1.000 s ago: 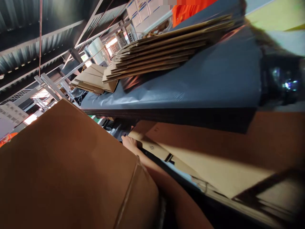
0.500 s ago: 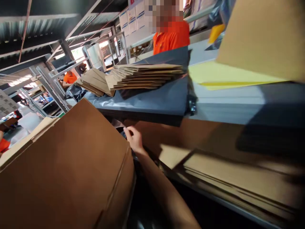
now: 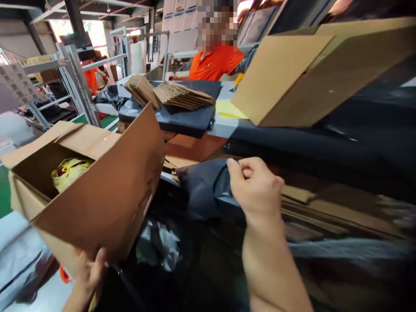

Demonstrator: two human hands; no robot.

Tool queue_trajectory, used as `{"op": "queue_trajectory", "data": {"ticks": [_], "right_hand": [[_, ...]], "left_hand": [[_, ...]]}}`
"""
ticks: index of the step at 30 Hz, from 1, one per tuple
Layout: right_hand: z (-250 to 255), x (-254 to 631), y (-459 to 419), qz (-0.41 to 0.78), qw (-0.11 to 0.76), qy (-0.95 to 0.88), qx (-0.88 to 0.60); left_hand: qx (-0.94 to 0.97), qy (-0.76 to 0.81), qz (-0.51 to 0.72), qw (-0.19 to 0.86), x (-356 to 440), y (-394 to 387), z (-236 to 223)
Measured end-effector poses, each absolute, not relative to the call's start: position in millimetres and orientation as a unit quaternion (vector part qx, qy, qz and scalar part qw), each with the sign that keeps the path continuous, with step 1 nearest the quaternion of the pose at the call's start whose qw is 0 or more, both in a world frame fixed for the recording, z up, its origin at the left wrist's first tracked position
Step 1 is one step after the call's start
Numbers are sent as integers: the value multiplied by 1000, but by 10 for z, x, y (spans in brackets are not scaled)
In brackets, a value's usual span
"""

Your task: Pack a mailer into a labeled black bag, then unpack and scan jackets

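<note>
Head view: we see two bare hands, well apart. Right hand (image 3: 255, 186) has its fingers curled in, thumb against the index side, pinching the edge of black plastic film (image 3: 203, 188), which spreads left of and below these fingers. Left hand (image 3: 87, 275) is at the near lower side of a cardboard box (image 3: 107, 195); its thumb stands apart from the blurred fingers, and we cannot tell how firmly those grip. The box sits above the left fingers, tilted, top flaps up, and we see a yellow plastic bundle (image 3: 69, 172) inside. Crumpled shiny plastic (image 3: 160, 245) lies between the two hands, right of the left fingers. Beyond the right fingers, up and left, we have a stack of folded cardboard (image 3: 188, 96) on dark sheeting (image 3: 191, 122); up and right, a second box (image 3: 279, 78) tilts beside a yellow sheet (image 3: 230, 109). Flat cardboard (image 3: 344, 214) lies right of the right fingers, lower down. Past the folded stack, we see a co-worker in an orange shirt (image 3: 209, 66).
</note>
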State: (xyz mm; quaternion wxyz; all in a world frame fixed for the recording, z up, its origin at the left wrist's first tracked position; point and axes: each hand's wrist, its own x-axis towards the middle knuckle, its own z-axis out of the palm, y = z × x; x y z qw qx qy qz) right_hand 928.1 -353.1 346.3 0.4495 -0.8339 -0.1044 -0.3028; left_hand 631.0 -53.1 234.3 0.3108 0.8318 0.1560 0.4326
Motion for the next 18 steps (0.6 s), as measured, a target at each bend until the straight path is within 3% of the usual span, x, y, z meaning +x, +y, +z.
{"op": "queue_trajectory", "data": {"ticks": [2, 4, 7, 10, 14, 18], "right_hand": [[3891, 8804, -3456, -274, 403, -154, -859], [4209, 8220, -3281, -195, 432, -218, -853], [4381, 7152, -2826, -43, 525, -319, -788], [4212, 6071, -2155, 113, 552, -426, -708], [3916, 5157, -1073, 316, 464, -540, -627], [3771, 4957, 147, 436, 316, -618, -573]], "left_hand": [[788, 130, 508, 323, 6112, -519, 2404], [763, 64, 536, 356, 5949, -523, 2500], [767, -102, 464, 431, 5550, -573, 2627], [735, -183, 323, 567, 4888, -566, 2644], [725, 29, 158, 670, 3852, -86, 2585], [705, 285, 231, 607, 2769, 875, 2600]]}}
